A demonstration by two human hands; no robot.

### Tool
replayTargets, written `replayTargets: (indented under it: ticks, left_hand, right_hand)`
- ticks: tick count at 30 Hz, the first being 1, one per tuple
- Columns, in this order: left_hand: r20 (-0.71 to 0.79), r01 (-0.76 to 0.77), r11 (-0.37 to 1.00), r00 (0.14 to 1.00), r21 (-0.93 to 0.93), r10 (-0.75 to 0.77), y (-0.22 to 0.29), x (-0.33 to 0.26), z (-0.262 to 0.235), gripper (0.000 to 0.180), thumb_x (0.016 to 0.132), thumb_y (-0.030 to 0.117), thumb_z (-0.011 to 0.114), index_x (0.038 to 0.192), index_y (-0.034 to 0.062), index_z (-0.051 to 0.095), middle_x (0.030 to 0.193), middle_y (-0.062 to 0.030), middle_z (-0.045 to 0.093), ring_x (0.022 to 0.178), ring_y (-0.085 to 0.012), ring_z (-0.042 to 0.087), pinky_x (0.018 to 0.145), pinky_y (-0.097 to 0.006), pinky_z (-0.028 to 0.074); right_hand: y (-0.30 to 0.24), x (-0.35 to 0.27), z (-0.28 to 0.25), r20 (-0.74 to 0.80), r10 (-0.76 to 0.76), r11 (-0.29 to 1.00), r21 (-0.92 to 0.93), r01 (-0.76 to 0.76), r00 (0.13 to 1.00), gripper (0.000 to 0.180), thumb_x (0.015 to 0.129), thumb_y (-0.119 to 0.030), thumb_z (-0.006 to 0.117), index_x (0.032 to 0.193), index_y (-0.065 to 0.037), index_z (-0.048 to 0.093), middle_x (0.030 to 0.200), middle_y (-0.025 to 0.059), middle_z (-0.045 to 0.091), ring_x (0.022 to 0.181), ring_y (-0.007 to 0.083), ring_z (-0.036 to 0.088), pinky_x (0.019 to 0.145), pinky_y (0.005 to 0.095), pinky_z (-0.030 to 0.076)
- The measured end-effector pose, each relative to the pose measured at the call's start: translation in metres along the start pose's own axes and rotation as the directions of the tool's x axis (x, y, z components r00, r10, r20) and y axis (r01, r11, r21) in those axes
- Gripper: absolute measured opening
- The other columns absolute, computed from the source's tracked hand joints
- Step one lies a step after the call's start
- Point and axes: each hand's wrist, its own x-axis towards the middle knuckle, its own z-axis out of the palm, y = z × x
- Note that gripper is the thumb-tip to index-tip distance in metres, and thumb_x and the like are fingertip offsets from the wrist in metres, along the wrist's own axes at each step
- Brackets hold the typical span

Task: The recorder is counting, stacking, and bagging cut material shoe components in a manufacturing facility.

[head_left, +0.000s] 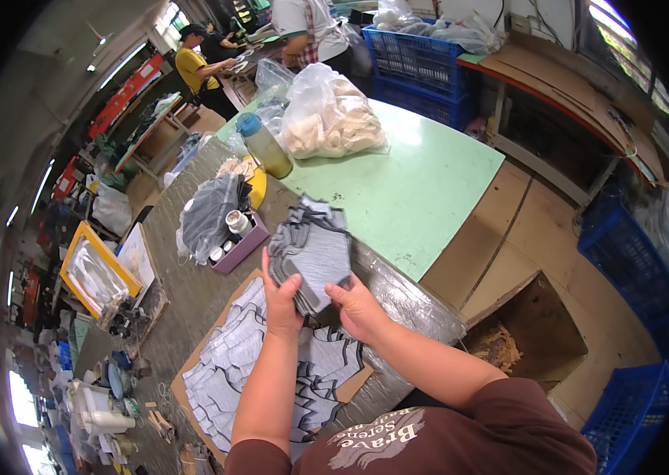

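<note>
Between my hands is a stack of grey fabric pieces (320, 265) with dark edging, lifted above the table. My left hand (282, 301) closes on its left side, the thumb lying on the front piece. On the lower right, my right hand (360, 310) pinches the same stack with its thumb in front. Beneath my wrists, rows of similar grey fabric pieces (223, 380) overlap on a cardboard sheet (181, 381). Some of these are hidden by my forearms.
Left of the stack stands a purple box (241, 249) with small bottles. Farther back are a blue-lidded bottle (265, 146) and a plastic bag (334, 115) on the green tabletop (429, 170). A cardboard box (536, 336) sits at right. People work in the background.
</note>
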Motion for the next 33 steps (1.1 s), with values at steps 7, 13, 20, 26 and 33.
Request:
replayTargets:
  ticks: [7,13,20,26,33]
  left_hand:
    - [0.266,0.031,0.971,0.959,0.236,-0.096,0.001,-0.012,-0.002,0.126,0.055,0.036,0.086,0.147,0.0068,0.006,0.146,-0.0125,0.024,0.134,-0.0259,0.026,0.11,-0.037,0.017]
    - [0.364,0.038,0.939,0.916,0.342,-0.169,-0.013,-0.024,-0.008,0.124,0.056,0.078,0.063,0.146,0.0062,0.016,0.146,-0.013,0.027,0.136,-0.0251,0.025,0.11,-0.037,0.019]
    - [0.282,0.171,0.985,0.944,0.018,-0.169,-0.02,-0.043,0.013,0.097,0.079,0.075,0.034,0.143,0.0031,0.021,0.143,-0.0116,0.033,0.131,-0.0252,0.034,0.109,-0.04,0.027]
    - [0.167,0.183,0.98,0.971,-0.076,-0.169,-0.028,-0.052,0.013,0.09,0.083,0.07,0.033,0.143,0.0043,0.021,0.145,-0.016,0.029,0.131,-0.0275,0.034,0.11,-0.04,0.027]
    - [0.222,0.152,0.974,0.968,-0.17,-0.113,-0.016,-0.057,0.038,0.091,0.082,0.073,0.033,0.138,0.001,0.031,0.14,-0.021,0.037,0.13,-0.0303,0.035,0.109,-0.042,0.028]
  right_hand:
    - [-0.057,-0.015,-0.012,0.129,-0.178,0.974,-0.122,0.193,0.976,0.064,0.07,0.007,0.071,0.126,-0.002,0.042,0.112,0.0096,0.058,0.103,0.0218,0.057,0.091,0.0339,0.046]
    - [-0.083,-0.041,-0.042,0.519,-0.283,0.054,-0.831,0.554,0.807,0.09,0.051,-0.026,0.084,0.129,-0.008,0.042,0.123,0.0142,0.05,0.117,0.0316,0.047,0.1,0.0411,0.034]
    - [-0.075,-0.047,-0.049,0.519,-0.315,-0.031,-0.843,0.538,0.795,0.097,0.052,-0.028,0.085,0.133,-0.007,0.036,0.125,0.0162,0.046,0.119,0.0341,0.042,0.105,0.0437,0.027]
    - [-0.071,-0.049,-0.054,0.711,-0.26,-0.173,-0.7,0.693,0.654,0.095,0.052,-0.02,0.084,0.132,-0.006,0.036,0.118,0.0174,0.051,0.111,0.0359,0.048,0.096,0.0416,0.04]
    - [-0.082,-0.07,-0.042,0.797,-0.345,-0.339,-0.599,0.726,0.496,0.081,0.055,-0.02,0.08,0.127,-0.009,0.044,0.115,0.0137,0.052,0.105,0.0304,0.052,0.094,0.044,0.038]
